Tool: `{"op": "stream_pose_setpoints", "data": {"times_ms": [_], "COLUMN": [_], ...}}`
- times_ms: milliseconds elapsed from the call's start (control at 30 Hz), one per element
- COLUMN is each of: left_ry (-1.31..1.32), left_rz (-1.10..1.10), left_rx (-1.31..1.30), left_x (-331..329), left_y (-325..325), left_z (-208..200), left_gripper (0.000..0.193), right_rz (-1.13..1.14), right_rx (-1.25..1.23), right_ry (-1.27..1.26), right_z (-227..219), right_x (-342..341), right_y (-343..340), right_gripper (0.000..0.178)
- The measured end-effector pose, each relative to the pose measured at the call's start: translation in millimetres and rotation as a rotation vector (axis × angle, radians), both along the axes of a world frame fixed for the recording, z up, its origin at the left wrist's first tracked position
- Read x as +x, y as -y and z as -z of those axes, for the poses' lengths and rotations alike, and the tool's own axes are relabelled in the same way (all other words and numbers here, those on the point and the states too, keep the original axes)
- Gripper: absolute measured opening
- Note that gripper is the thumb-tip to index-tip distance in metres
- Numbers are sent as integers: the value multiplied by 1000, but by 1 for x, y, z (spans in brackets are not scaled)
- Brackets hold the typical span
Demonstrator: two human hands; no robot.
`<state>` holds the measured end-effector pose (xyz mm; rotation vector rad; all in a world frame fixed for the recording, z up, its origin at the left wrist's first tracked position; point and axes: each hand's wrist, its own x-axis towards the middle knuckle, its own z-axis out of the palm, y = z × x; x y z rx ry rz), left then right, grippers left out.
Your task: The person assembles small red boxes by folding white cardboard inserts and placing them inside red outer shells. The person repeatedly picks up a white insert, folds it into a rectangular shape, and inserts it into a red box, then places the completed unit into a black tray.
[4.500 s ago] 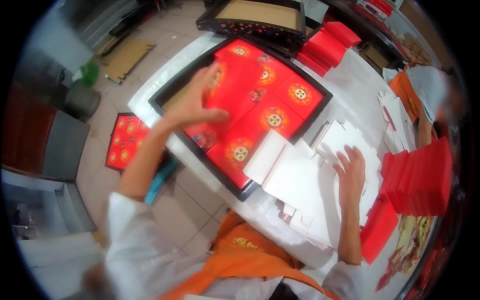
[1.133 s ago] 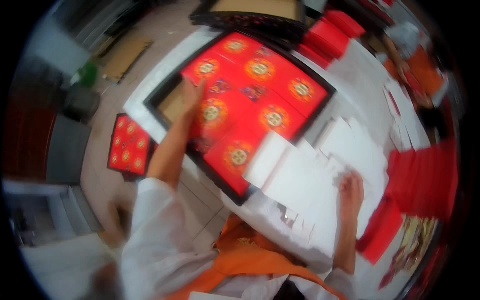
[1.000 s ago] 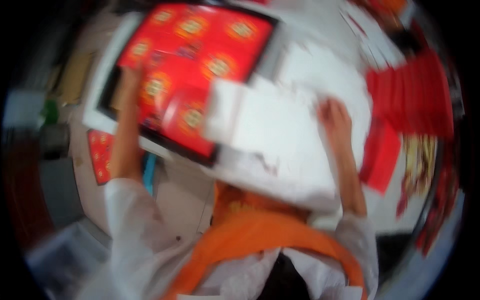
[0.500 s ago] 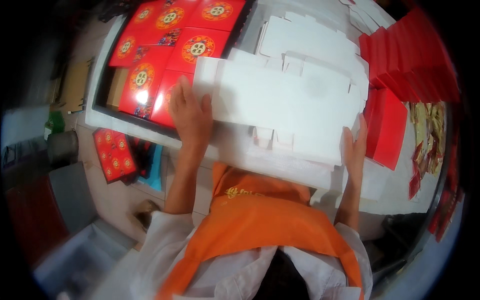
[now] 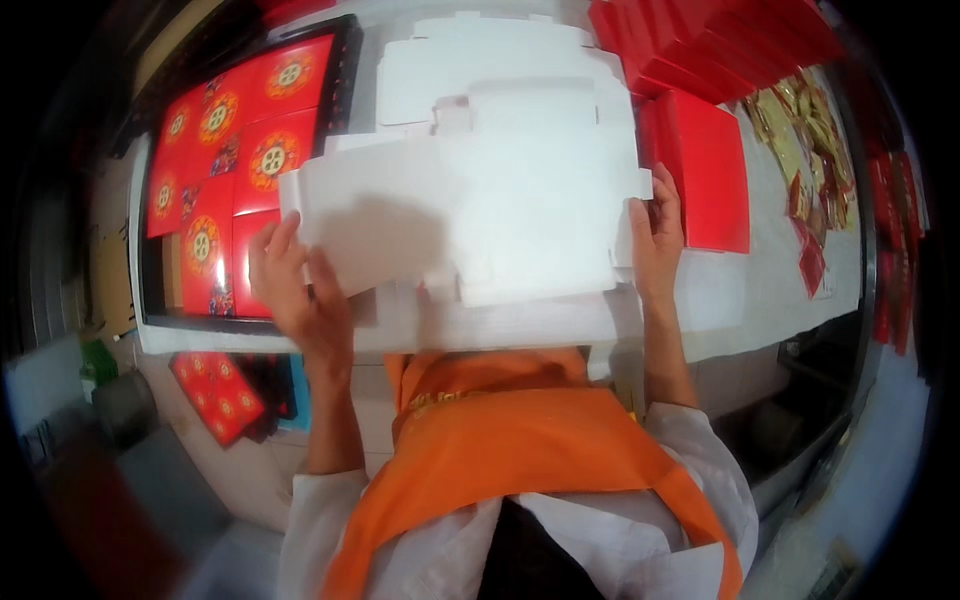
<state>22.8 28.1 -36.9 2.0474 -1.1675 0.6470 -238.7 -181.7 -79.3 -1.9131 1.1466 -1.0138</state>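
A flat white die-cut carton blank (image 5: 545, 205) with flaps and creases is spread between my hands, its plain side up. My left hand (image 5: 305, 295) grips the narrower left end, fingers curled at the edge and thumb against the near side. My right hand (image 5: 657, 240) holds the right edge by its small tab, with the fingers bent behind it. Beyond the blank, more white carton blanks (image 5: 490, 60) lie flat on the table, partly covered by it. The left panel tilts a little and carries a hand's shadow.
At the left, a black-rimmed tray (image 5: 345, 70) holds several red boxes (image 5: 285, 80) with round gold patterns. A red box (image 5: 712, 175) and a red stack (image 5: 715, 40) stand at the right, beside gold sachets (image 5: 805, 150). Below the table's left edge lies a red patterned sheet (image 5: 215, 395).
The blank has swung level, its left end lower, and both hands have shifted left in view with it. The whole scene has also turned and slid left as the head moved.
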Motion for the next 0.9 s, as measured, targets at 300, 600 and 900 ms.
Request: {"op": "stream_pose_setpoints", "data": {"times_ms": [300, 600, 900], "left_ry": [-311, -813, -967], "left_rz": [137, 1191, 568], "left_rx": [158, -22, 505], "left_x": [-17, -20, -51], "left_y": [-25, 11, 18], "left_z": [-22, -48, -19], "left_gripper": [43, 91, 21], "right_rz": [20, -375, -684], "right_rx": [315, 446, 482], "right_ry": [270, 18, -138], "right_z": [-60, -64, -68], "right_x": [-16, -8, 5], "right_y": [-6, -15, -57], "right_gripper": [37, 39, 38]}}
